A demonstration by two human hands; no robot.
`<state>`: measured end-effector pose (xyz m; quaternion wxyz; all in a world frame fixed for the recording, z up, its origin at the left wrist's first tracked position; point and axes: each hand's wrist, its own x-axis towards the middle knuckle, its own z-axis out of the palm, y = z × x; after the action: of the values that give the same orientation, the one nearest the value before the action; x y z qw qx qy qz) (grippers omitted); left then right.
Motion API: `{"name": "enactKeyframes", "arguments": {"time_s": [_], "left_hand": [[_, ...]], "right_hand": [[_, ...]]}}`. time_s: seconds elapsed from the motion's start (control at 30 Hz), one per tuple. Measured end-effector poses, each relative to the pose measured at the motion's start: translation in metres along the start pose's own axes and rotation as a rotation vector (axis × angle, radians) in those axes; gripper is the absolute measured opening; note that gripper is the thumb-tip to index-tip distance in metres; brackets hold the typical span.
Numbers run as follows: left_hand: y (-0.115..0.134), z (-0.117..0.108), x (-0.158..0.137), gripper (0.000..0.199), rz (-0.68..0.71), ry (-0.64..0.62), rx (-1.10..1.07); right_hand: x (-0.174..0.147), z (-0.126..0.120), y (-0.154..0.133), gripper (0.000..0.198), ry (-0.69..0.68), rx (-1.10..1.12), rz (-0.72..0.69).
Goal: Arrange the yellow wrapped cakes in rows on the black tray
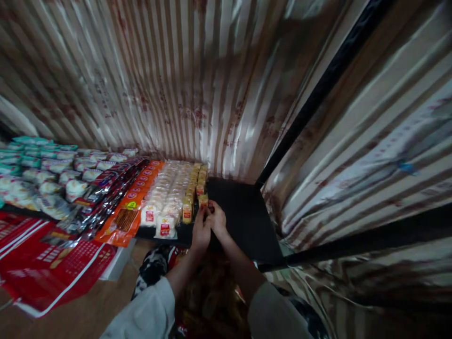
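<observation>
Both hands meet at the front of a row of small yellow packaged snacks (192, 188) on a black shelf (243, 216). My left hand (201, 231) has its fingers closed at the near side of one yellow snack pack (204, 199). Close against it, my right hand (217, 218) is closed too, its fingertips by the same pack's right side. Which fingers press on the pack is partly hidden. Left of the yellow row stand rows of white packaged snacks (165, 229) with red labels.
Orange bags (132, 207), dark shiny packets (102, 202) and many white and green packs (56, 165) fill the shelf's left part. A red bag (70, 263) hangs below. Striped sheeting (197, 84) covers the back; a black post (303, 122) rises on the right.
</observation>
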<state>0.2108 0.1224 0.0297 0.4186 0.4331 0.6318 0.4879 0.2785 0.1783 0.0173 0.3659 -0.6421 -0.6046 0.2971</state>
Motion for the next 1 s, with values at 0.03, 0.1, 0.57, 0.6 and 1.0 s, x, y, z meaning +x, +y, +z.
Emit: {"name": "enactKeyframes", "arguments": {"time_s": [0.03,0.1,0.57,0.6,1.0], "left_hand": [[-0.001,0.001,0.005,0.045,-0.007,-0.001,0.004],[-0.001,0.003,0.014,0.046,-0.008,-0.009,0.007],[-0.012,0.009,0.038,0.047,-0.025,0.002,0.042],[-0.014,0.009,0.038,0.047,-0.012,-0.002,0.034],[-0.03,0.008,0.037,0.044,0.064,0.011,-0.099]], "right_hand": [[0.006,0.004,0.0,0.032,0.0,0.01,-0.007],[0.016,0.011,0.001,0.034,-0.001,0.04,-0.019],[0.033,0.029,0.014,0.041,0.052,0.096,-0.007],[0.032,0.03,0.015,0.042,0.057,0.102,-0.004],[0.026,0.031,0.017,0.036,0.107,0.08,-0.041]]}}
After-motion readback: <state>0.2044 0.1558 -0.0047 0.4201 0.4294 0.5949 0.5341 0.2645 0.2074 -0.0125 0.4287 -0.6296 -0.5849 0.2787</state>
